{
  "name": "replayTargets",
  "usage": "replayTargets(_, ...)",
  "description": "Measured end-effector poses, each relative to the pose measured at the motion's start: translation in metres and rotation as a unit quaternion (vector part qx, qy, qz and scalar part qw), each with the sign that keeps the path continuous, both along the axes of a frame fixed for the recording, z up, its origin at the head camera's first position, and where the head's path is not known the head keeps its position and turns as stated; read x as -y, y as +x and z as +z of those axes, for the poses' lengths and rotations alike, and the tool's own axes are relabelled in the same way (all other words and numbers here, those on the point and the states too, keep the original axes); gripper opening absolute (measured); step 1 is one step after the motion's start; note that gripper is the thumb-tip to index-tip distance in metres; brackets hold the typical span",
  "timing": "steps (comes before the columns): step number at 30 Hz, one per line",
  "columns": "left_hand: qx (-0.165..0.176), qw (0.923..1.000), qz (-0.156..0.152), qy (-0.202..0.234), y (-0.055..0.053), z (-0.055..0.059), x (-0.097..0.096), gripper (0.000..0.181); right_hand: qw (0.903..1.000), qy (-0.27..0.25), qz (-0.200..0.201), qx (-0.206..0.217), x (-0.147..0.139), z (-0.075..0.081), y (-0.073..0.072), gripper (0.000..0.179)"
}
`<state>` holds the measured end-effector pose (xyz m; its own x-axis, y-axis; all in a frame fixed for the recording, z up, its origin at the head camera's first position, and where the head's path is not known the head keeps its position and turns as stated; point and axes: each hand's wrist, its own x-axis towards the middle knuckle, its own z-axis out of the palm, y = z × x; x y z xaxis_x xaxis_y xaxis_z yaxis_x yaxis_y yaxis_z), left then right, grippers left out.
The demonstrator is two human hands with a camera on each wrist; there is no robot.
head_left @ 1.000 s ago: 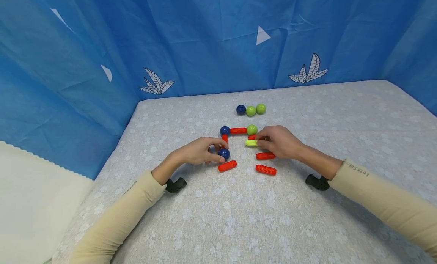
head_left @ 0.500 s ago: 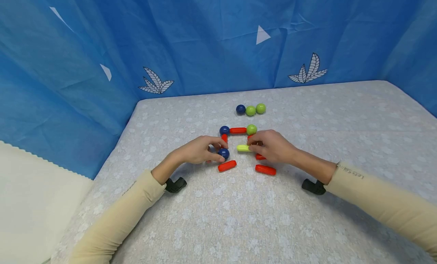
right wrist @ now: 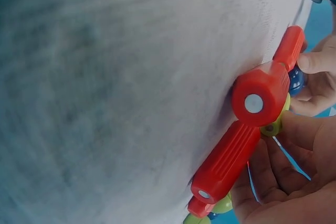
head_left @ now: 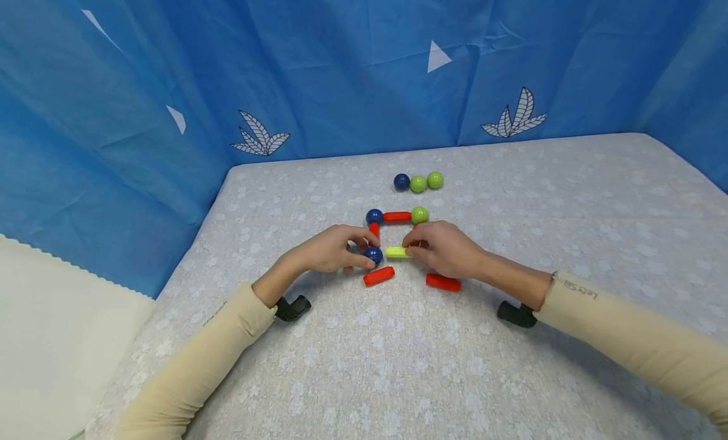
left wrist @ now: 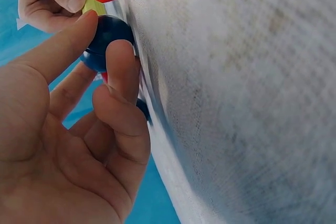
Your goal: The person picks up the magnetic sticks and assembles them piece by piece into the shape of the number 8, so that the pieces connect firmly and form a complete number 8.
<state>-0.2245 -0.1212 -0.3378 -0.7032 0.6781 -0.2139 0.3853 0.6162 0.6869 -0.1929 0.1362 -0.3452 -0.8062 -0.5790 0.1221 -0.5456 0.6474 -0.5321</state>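
My left hand [head_left: 335,250] holds a dark blue ball [head_left: 373,256] between thumb and fingers, plain in the left wrist view too, where the ball [left wrist: 108,36] is large. My right hand [head_left: 440,247] pinches a yellow-green ribbed rod [head_left: 397,252] by its right part. The rod's left end is at the blue ball's right side; whether they touch I cannot tell. A red rod [head_left: 373,230] runs from behind the held ball to another blue ball [head_left: 374,217]. From there a red rod [head_left: 397,217] reaches a green ball [head_left: 419,215]. My right fingers partly cover a further red rod below it.
Loose red rods lie nearer me, one [head_left: 378,275] below the left hand and one [head_left: 443,282] below the right. A blue ball [head_left: 401,182] and two green balls [head_left: 426,181] sit in a row farther back. A blue curtain [head_left: 364,73] hangs behind the patterned tablecloth [head_left: 398,364].
My right hand has moved left and nearer me, bringing the yellow-green rod up to the held blue ball. My left hand has stayed in place.
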Motion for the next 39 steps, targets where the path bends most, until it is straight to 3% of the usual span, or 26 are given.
replayTargets(24, 0.011, 0.9998, 0.003, 0.014, -0.001, -0.003, 0.001, 0.035, 0.9999, -0.003, 0.008, 0.005, 0.003, -0.001, -0.001, 0.013)
replayTargets(33, 0.009, 0.9999, 0.0, 0.013, 0.0, -0.005, 0.001, 0.035, 0.9994, -0.022, -0.013, 0.025, -0.003, 0.001, -0.002, 0.014)
replayTargets(39, 0.011, 0.9999, -0.005, 0.011, -0.001, -0.005, 0.001, 0.035, 0.9984, -0.033, -0.037, 0.026, -0.011, 0.004, -0.012, 0.016)
